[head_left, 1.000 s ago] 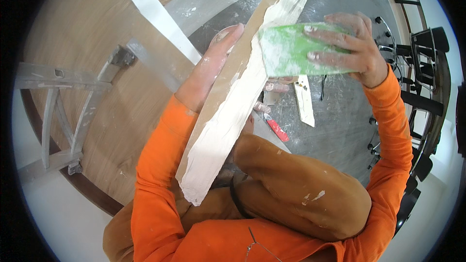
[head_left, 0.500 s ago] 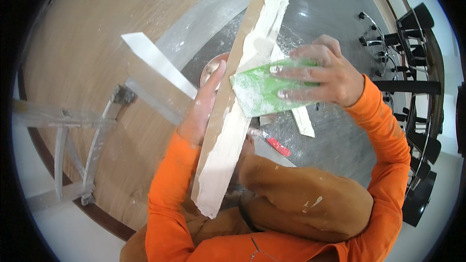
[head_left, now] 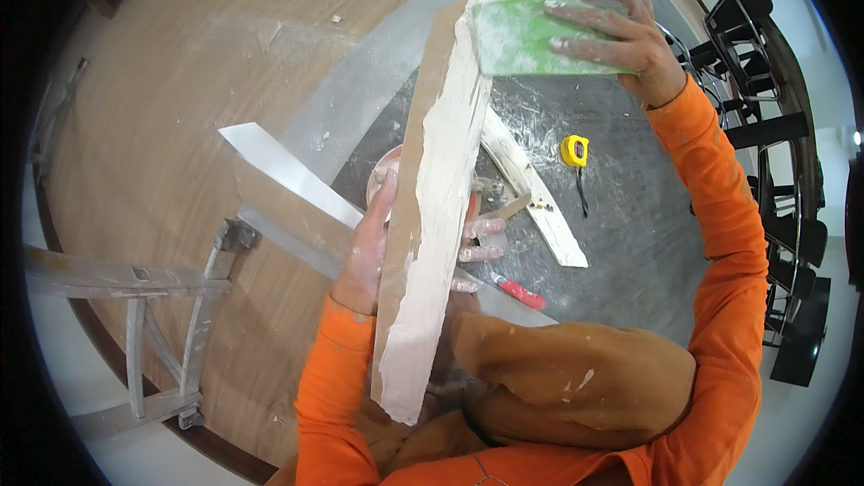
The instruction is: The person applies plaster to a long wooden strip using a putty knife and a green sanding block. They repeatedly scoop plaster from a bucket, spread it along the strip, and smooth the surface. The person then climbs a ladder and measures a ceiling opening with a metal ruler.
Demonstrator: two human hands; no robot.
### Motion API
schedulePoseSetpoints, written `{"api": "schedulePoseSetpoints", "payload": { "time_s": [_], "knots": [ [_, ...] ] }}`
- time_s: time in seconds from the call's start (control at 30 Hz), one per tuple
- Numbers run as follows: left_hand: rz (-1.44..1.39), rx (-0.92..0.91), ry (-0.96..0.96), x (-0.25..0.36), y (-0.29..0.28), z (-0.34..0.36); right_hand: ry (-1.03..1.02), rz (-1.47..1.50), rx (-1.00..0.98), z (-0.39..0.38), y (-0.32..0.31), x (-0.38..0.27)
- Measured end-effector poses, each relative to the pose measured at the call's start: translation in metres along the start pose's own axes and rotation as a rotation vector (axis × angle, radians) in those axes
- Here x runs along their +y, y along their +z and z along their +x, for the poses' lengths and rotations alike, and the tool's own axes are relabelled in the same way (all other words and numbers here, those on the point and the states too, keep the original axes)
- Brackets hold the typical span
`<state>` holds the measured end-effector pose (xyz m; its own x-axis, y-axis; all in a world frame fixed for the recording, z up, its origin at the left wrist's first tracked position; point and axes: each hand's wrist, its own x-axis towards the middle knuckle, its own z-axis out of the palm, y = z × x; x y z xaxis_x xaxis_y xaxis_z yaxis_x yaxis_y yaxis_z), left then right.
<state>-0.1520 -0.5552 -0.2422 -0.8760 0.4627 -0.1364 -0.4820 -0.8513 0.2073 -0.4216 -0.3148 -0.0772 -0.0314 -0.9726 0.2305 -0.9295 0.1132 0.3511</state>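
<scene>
My left hand is wrapped round a long, narrow board strip, its thumb on the brown side and its whitened fingertips showing past the other edge. A thick, uneven layer of white plaster covers the strip's right-hand face. In my right hand is a flat green spreader, smeared with white. The spreader's left edge touches the plaster near the strip's far end. Partly hidden behind the left thumb and the strip is a pinkish bowl.
On the dark floor sheet lie another plaster-covered strip, a yellow tape measure and a red-handled knife. A white-and-brown board lies at left, near a metal ladder. Black chairs line the right.
My right hand has slid the spreader away from me, from the strip's middle to its far end. The strip has tilted a little, and the yellow tape measure has come into sight.
</scene>
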Motion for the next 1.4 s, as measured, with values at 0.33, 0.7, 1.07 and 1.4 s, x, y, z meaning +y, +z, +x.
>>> {"api": "schedulePoseSetpoints", "payload": {
  "time_s": [0.33,0.7,1.07,1.4],
  "knots": [
    [-0.170,-0.066,0.027,0.004,0.008,0.003,0.268,0.054,0.202,-0.011,0.050,-0.078],
    [-0.067,0.043,0.211,0.004,0.008,0.011,0.297,0.099,0.174,-0.044,0.061,-0.076],
    [-0.125,0.018,0.163,0.009,0.010,-0.008,0.328,0.095,0.095,-0.064,0.024,-0.075],
    [0.056,0.102,0.047,-0.008,-0.015,-0.004,-0.198,0.257,-0.054,-0.017,0.017,-0.100]
  ]
}}
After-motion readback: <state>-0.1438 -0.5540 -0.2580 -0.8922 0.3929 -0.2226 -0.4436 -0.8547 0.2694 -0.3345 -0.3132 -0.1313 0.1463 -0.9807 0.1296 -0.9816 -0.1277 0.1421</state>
